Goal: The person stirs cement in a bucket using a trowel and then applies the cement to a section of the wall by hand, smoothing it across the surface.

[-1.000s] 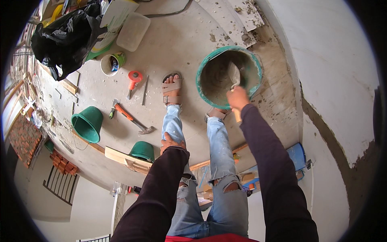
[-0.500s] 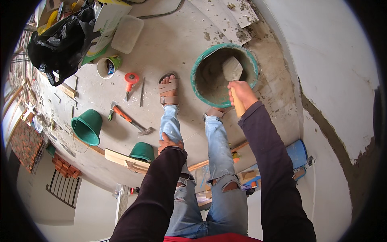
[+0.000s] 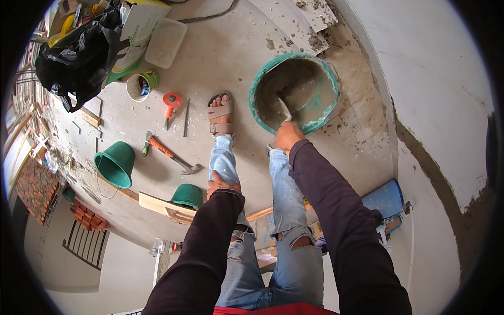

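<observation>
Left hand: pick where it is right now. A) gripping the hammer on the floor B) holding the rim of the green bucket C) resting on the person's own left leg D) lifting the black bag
C: the left hand lies flat on the left leg in light jeans, well apart from the hammer on the floor, while the right hand holds a trowel in the green bucket.

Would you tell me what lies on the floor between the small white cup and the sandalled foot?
In the head view, an orange-red tool and a thin metal rod lie between the white cup and the sandalled foot.
</observation>
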The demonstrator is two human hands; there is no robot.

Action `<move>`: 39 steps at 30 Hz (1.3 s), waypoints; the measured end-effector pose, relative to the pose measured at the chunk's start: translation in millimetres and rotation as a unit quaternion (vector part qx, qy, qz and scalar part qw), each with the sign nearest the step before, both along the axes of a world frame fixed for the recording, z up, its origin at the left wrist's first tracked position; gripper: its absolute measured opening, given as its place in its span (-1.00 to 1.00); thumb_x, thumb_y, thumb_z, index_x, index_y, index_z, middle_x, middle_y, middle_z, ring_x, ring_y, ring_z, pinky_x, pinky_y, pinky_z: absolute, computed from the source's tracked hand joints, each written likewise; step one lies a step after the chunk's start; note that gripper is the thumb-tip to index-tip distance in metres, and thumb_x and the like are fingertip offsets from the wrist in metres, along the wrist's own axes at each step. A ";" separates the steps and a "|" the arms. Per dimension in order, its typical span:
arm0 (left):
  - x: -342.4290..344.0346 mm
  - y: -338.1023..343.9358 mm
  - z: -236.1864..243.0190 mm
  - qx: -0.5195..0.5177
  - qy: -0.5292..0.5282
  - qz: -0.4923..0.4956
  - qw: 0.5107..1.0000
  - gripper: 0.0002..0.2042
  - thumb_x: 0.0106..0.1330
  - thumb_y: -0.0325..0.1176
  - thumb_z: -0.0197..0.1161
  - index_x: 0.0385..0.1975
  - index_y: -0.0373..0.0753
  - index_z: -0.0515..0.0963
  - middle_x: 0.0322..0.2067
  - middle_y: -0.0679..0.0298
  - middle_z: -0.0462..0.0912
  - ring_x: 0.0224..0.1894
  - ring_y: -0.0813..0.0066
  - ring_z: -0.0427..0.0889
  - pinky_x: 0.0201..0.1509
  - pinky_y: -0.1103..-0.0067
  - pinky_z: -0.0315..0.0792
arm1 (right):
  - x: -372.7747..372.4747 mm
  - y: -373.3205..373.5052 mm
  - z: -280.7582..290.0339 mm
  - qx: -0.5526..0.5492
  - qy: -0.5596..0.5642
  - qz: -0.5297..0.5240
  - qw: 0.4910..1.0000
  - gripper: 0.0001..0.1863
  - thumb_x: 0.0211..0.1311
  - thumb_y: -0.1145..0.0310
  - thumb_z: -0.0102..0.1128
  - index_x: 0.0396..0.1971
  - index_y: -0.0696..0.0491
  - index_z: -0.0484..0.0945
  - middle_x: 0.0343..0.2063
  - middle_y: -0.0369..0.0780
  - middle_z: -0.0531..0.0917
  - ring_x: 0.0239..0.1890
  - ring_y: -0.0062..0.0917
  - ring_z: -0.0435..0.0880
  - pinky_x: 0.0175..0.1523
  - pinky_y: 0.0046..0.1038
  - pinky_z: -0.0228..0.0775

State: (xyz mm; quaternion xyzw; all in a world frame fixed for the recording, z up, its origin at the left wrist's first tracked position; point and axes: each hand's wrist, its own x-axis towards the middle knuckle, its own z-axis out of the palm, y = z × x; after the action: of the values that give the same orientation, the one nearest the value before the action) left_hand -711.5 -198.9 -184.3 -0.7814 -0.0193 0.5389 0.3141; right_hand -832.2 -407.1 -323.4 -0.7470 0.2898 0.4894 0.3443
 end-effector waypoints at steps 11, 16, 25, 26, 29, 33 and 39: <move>5.8 1.0 6.2 -0.003 -0.017 0.016 1.000 -0.11 0.03 0.07 0.38 0.35 -0.05 0.08 0.04 0.03 0.44 0.00 0.00 0.59 0.09 0.23 0.47 | 40.3 -57.6 118.4 0.085 0.040 -0.567 0.818 -0.82 0.19 0.33 0.06 -0.40 0.16 0.42 -0.63 -0.16 0.53 -0.64 -0.43 0.53 -0.57 -0.37 0.41; 3.4 4.9 0.7 0.009 -0.002 0.008 1.000 -0.11 0.06 0.08 0.36 0.35 -0.05 0.04 0.06 0.05 0.38 0.01 0.02 0.58 0.07 0.24 0.48 | 35.6 -11.0 82.9 -0.088 -0.068 -0.224 0.968 -0.77 0.11 0.31 0.07 -0.40 0.13 0.64 -0.42 -0.04 0.66 -0.18 -0.24 0.64 -0.10 -0.28 0.50; 10.3 2.0 4.9 0.006 0.015 0.019 1.000 -0.11 0.07 0.08 0.35 0.36 -0.06 0.03 0.07 0.07 0.36 0.03 0.03 0.57 0.06 0.24 0.49 | 42.6 -42.6 104.0 0.116 0.002 -0.575 0.810 -0.70 0.22 0.33 -0.02 -0.29 0.32 0.40 -0.67 -0.07 0.53 -0.72 -0.34 0.57 -0.68 -0.27 0.37; 10.1 -0.1 3.7 0.001 0.016 0.017 1.000 -0.11 0.07 0.08 0.35 0.35 -0.07 0.03 0.06 0.07 0.37 0.03 0.03 0.57 0.06 0.24 0.49 | 53.9 -42.2 101.6 0.136 0.030 -0.593 0.793 -0.70 0.22 0.33 -0.02 -0.29 0.32 0.40 -0.67 -0.07 0.53 -0.71 -0.33 0.57 -0.67 -0.27 0.38; 7.9 -4.5 2.7 0.003 0.011 0.017 1.000 -0.13 0.07 0.07 0.36 0.34 -0.07 0.04 0.05 0.07 0.38 0.01 0.02 0.58 0.05 0.23 0.49 | 45.1 -29.8 85.4 0.157 0.007 -0.446 0.881 -0.72 0.22 0.34 -0.03 -0.32 0.32 0.43 -0.66 -0.04 0.55 -0.68 -0.31 0.61 -0.64 -0.28 0.40; 7.6 4.5 1.4 -0.003 0.001 0.013 1.000 -0.13 0.07 0.07 0.36 0.33 -0.07 0.05 0.04 0.06 0.38 0.01 0.02 0.59 0.04 0.22 0.49 | -4.8 -40.6 76.9 0.133 -0.177 -0.233 0.947 -0.71 0.23 0.33 -0.04 -0.40 0.30 0.47 -0.65 -0.03 0.57 -0.71 -0.29 0.59 -0.61 -0.26 0.42; 7.0 3.2 -2.5 -0.002 0.014 0.012 1.000 -0.10 0.06 0.06 0.37 0.36 -0.05 0.01 0.06 0.07 0.36 0.03 0.03 0.57 0.06 0.23 0.49 | 47.0 -46.8 76.3 0.113 0.088 -0.423 0.895 -0.68 0.21 0.27 0.00 -0.61 0.17 0.53 -0.63 -0.02 0.63 -0.71 -0.34 0.60 -0.48 -0.22 0.49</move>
State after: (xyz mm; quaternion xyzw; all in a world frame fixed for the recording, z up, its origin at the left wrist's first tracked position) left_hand -704.5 -195.7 -186.8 -0.7741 -0.0231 0.5538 0.3058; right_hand -785.2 -453.8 -247.2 -0.4638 0.5502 0.3909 0.5739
